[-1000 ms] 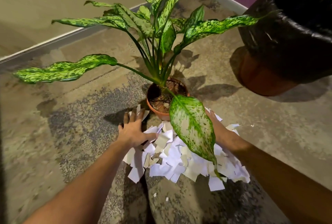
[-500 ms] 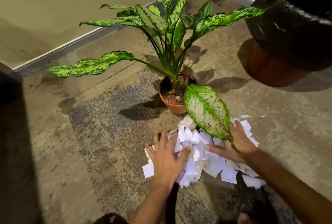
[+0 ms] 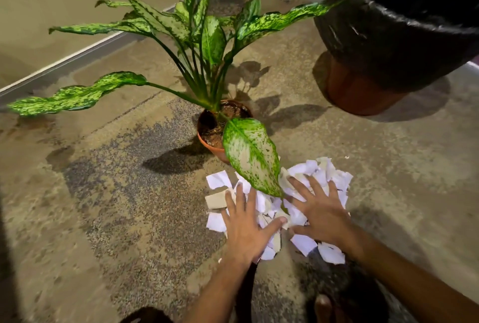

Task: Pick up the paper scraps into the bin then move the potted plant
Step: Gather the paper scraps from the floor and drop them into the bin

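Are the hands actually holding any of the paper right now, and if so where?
Nothing is held. The left hand and right hand lie flat, fingers spread, on top of the paper scraps; no grip on any piece.

We see a heap of torn white paper scraps (image 3: 274, 208) on the floor, just in front of a speckled green leafy plant in a small terracotta pot (image 3: 211, 141); a brown bin lined with black plastic (image 3: 404, 37) stands nearby.

Both hands (image 3: 282, 219) now flat atop paper scraps (image 3: 321, 175)
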The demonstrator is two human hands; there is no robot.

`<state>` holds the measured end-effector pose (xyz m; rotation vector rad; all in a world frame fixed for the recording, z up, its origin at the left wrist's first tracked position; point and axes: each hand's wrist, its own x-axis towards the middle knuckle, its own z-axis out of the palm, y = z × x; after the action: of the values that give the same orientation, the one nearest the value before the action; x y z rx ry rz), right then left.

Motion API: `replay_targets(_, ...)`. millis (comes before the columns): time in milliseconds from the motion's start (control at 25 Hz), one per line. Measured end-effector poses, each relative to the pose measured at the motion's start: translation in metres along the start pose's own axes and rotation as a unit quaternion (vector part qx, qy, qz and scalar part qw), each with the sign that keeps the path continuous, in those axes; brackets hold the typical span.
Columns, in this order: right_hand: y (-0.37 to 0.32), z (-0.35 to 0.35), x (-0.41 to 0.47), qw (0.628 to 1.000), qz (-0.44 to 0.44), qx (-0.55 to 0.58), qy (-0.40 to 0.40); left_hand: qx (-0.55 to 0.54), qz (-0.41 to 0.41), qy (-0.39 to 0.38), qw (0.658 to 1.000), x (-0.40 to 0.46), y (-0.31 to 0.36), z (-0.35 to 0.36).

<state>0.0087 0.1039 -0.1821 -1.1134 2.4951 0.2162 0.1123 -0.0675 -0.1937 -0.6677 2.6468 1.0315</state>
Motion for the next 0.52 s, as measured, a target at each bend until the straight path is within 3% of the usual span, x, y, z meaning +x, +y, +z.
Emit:
replay_targets(280,0.076,-0.009,-0.011,0.995,0.084,-0.002,0.048,0.043,0.15,-0.084,0.984,0.039,0.07,0.015)
replay_targets(400,0.073,-0.01,-0.038,0.985,0.116,0.029,0.127,0.006,0.182,0.068,0.981,0.029,0.089,-0.004)
replay_targets(480,0.058,0.007,-0.06,0.988,0.088,0.05,0.114,0.024,0.183,0.172,0.968,0.014,0.075,-0.006)
replay_targets(520,0.048,0.017,-0.068,0.992,0.055,0.044,0.101,0.053,0.145,0.189,0.97,0.007,0.064,-0.006)
